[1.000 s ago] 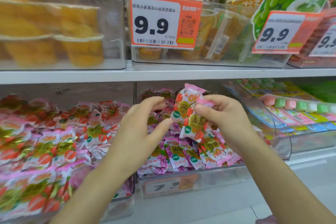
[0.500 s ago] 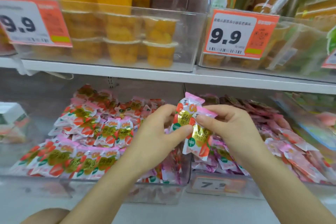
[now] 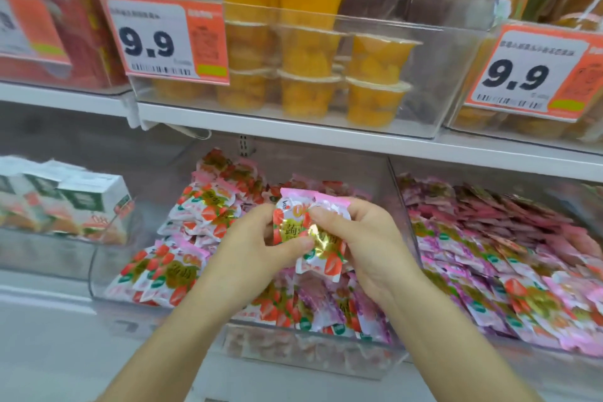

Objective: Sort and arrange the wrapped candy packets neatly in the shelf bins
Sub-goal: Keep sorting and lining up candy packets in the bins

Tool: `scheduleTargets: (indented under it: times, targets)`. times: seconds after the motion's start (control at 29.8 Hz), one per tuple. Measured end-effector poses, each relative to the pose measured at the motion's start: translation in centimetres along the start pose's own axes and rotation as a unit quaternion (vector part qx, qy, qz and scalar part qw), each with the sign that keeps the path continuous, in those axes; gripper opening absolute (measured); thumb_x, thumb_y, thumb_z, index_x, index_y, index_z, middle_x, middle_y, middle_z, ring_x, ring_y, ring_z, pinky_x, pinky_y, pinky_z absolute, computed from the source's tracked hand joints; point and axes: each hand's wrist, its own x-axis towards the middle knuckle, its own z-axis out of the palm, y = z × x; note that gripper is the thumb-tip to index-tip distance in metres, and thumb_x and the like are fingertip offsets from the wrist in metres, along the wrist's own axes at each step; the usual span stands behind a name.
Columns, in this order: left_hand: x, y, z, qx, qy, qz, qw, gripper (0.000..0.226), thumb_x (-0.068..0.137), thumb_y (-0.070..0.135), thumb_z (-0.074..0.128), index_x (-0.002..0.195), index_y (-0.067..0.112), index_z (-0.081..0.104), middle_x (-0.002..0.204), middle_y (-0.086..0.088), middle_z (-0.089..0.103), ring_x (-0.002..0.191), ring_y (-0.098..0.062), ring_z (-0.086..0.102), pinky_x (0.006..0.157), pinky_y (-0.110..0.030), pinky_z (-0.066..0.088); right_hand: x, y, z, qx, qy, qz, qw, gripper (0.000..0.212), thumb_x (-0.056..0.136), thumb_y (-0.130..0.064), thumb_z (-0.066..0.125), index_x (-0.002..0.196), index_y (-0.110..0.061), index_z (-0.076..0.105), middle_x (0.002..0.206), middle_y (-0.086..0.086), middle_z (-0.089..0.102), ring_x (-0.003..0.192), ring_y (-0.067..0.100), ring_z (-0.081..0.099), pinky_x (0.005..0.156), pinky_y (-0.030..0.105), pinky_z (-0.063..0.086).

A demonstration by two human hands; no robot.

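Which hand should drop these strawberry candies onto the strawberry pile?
Probably the left hand: it pinches the candy packets too, and the strawberry pile lies on its side. The right hand is nearer the purple packets.

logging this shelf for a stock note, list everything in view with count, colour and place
held candy packets: seemingly two, pink-white with red and gold, between both hands
strawberry packets: many, pink-white-red, middle of the lower shelf
purple-pink packets: many, right of the lower shelf
cartons: several, white with green print, left of the lower shelf
fruit cups: many stacked, orange-yellow, upper shelf
price tags: two reading 9.9, orange-white, front of the upper shelf
left hand: one, pinching the held candy packets
right hand: one, pinching the held candy packets
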Motion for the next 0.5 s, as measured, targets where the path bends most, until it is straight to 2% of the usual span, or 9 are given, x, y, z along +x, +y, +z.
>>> scheduleTargets:
  times: [0.07,0.13,0.2,0.27,0.34,0.4,0.5]
  targets:
    - [0.2,-0.5,-0.6,0.031,0.029,-0.01,0.999,0.026,0.083,0.026,0.068,0.105,0.022,0.056,0.095,0.0,0.067,0.088,-0.014,0.064,0.079,-0.034,0.054,2.0,0.6,0.7,0.009,0.038,0.014,0.999,0.016,0.079,-0.008,0.072,0.087,0.004,0.067,0.075,0.013,0.069,0.063,0.021,0.064,0.058,0.031,0.053]
    - [0.6,-1.0,-1.3,0.072,0.094,-0.008,0.993,0.033,0.084,0.029,0.066,0.111,0.026,0.047,0.101,0.007,0.058,0.094,-0.004,0.056,0.078,-0.022,0.047,4.5,1.0,1.6,0.007,0.093,0.022,0.995,0.036,0.069,-0.015,0.079,0.088,0.01,0.062,0.08,0.019,0.063,0.072,0.027,0.062,0.068,0.041,0.052]
    - [0.9,-0.9,-2.0,0.087,0.138,0.003,0.987,0.031,0.088,0.024,0.061,0.114,0.026,0.045,0.105,0.011,0.054,0.098,-0.003,0.052,0.079,-0.019,0.041,7.4,1.2,2.3,0.009,0.15,0.033,0.988,0.042,0.062,-0.017,0.082,0.093,0.004,0.063,0.091,0.02,0.066,0.085,0.03,0.064,0.081,0.047,0.053]
    - [1.3,-0.8,-2.3,0.095,0.146,0.006,0.985,0.025,0.091,0.021,0.057,0.114,0.024,0.048,0.108,0.01,0.054,0.1,-0.005,0.053,0.083,-0.021,0.04,10.4,1.3,3.0,-0.016,0.153,0.046,0.987,0.035,0.074,-0.012,0.077,0.106,-0.003,0.065,0.095,0.013,0.068,0.087,0.028,0.065,0.082,0.04,0.053]
    - [1.4,-0.9,-2.4,0.106,0.146,-0.002,0.984,0.023,0.092,0.02,0.055,0.114,0.024,0.049,0.109,0.009,0.055,0.101,-0.006,0.053,0.085,-0.023,0.041,12.7,1.7,3.6,-0.173,0.135,0.047,0.974,0.023,0.085,-0.016,0.067,0.105,-0.006,0.068,0.1,0.011,0.069,0.09,0.027,0.065,0.08,0.032,0.051]
    - [1.6,-1.2,-2.5,0.116,0.143,-0.008,0.983,0.024,0.092,0.02,0.054,0.115,0.023,0.05,0.109,0.009,0.054,0.101,-0.006,0.052,0.085,-0.023,0.041,13.8,2.1,3.5,-0.339,0.147,0.044,0.928,0.018,0.089,-0.026,0.06,0.097,-0.013,0.069,0.098,0.009,0.07,0.086,0.027,0.066,0.078,0.032,0.051]
    - [1.7,-1.3,-2.8,0.115,0.139,-0.013,0.983,0.025,0.092,0.02,0.054,0.116,0.024,0.05,0.11,0.009,0.055,0.102,-0.006,0.052,0.088,-0.025,0.043,13.8,2.2,2.9,-0.411,0.142,0.046,0.899,0.024,0.091,-0.034,0.054,0.095,-0.014,0.067,0.089,0.006,0.068,0.072,0.025,0.065,0.071,0.033,0.054]
